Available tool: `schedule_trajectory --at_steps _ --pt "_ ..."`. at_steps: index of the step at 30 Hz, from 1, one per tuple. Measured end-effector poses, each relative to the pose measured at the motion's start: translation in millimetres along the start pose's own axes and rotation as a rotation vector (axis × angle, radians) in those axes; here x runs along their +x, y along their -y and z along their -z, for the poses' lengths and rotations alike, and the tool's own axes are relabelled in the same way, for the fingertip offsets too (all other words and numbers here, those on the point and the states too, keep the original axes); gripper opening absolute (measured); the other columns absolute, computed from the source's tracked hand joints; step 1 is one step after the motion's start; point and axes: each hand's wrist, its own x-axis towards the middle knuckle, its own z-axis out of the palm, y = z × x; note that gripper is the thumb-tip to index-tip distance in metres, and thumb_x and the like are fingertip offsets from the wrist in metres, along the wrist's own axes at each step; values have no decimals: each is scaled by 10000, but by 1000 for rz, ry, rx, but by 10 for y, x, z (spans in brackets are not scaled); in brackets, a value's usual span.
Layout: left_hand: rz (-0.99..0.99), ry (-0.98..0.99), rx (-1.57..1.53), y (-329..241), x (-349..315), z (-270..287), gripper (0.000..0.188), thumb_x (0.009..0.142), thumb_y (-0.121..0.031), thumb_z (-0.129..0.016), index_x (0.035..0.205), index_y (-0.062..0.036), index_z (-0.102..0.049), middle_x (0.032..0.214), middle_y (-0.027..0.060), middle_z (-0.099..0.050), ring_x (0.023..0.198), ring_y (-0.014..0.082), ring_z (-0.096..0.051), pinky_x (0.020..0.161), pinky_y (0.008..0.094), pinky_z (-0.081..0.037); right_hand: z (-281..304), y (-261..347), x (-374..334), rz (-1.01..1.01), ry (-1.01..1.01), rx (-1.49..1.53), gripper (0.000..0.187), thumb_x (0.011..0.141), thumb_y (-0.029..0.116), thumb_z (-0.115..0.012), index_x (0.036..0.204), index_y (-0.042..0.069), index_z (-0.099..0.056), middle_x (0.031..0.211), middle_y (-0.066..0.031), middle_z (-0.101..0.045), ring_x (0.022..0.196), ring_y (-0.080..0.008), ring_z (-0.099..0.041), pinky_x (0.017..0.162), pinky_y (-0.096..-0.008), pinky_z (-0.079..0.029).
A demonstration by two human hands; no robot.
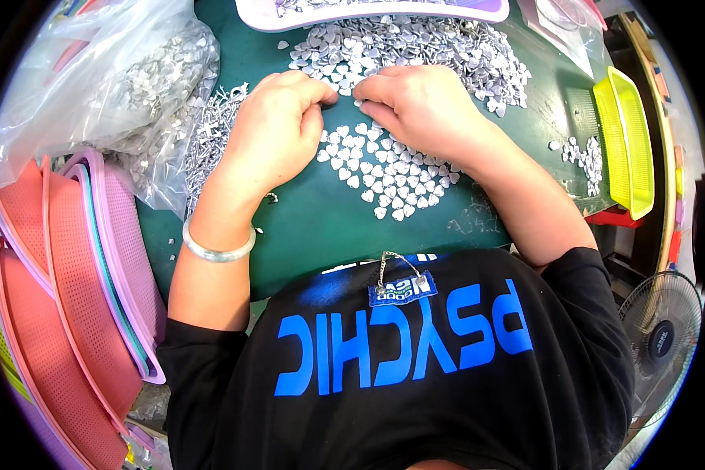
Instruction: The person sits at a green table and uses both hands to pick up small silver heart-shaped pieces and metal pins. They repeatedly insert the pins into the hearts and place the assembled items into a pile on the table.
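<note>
My left hand (284, 119), with a pale bangle on its wrist, rests over the green table with thumb and forefinger drawn together. Close to its right, my right hand (420, 103) has its fingers curled in a pinch. Whatever the fingertips of either hand hold is too small or hidden to make out. Beyond the hands spreads a large heap of small silvery heart-shaped pieces (446, 53). A smaller group of heart pieces (403, 174) lies on the near side, mostly one layer deep, beneath and beside my right wrist.
A purple-rimmed basket (372, 22) of pieces stands at the far edge. On the left are a clear plastic bag (125, 86), a pile of metal parts (209, 133) and stacked pink baskets (70, 282). A yellow basket (630, 141) and a fan (659, 341) are on the right.
</note>
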Motion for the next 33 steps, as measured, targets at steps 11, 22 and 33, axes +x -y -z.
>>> schedule_trajectory --at_steps 11,22,33 --pt "-72 40 -9 -61 -31 -1 250 775 42 -539 954 -49 -689 851 105 -581 862 297 -557 797 369 -453 180 -180 -88 -85 -31 185 141 796 162 -582 867 116 -696 823 -109 -677 764 -319 -646 678 -419 -519" --pt "-106 86 -18 -45 -26 -19 249 764 48 -541 935 -53 -690 850 95 -577 864 294 -549 784 373 -439 211 -136 -128 95 162 256 130 787 72 -637 901 44 -694 813 -106 -666 736 -305 -641 661 -373 -513" --pt "-104 16 24 -50 5 -28 177 774 9 -589 898 -62 -694 829 99 -579 855 307 -559 770 396 -472 153 -216 -108 30 -84 246 108 781 150 -627 849 96 -692 767 -100 -667 732 -317 -640 653 -410 -509"
